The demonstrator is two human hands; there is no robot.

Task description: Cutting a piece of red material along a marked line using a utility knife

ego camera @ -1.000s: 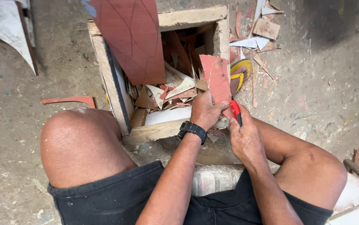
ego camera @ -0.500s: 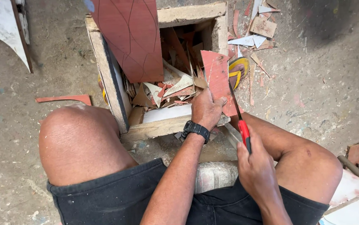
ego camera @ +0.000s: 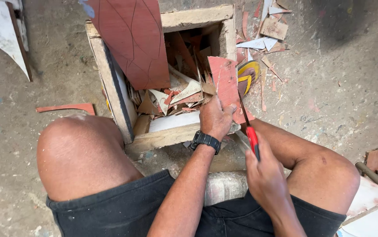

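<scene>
Scraps (ego camera: pixel 176 94) crowd the wooden box (ego camera: pixel 110 83); bare floor (ego camera: pixel 338 87) right of it lies open.

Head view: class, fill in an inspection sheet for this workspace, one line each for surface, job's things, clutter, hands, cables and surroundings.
Surface: dusty concrete floor; the person sits low, knees apart.
Job's things: red tile piece propped on the wooden box rim; red-handled cutter, its thin shaft reaching up to the tile's right edge.
Clutter: broken tile scraps fill the box; more offcuts lie on the floor beyond it; a large scored red tile leans at the box.
Hands: left hand, wearing a black watch, presses the tile piece; right hand grips the cutter.
Cables: nothing seen.
Surroundings: white curved slab at upper left; boards at lower right.
</scene>
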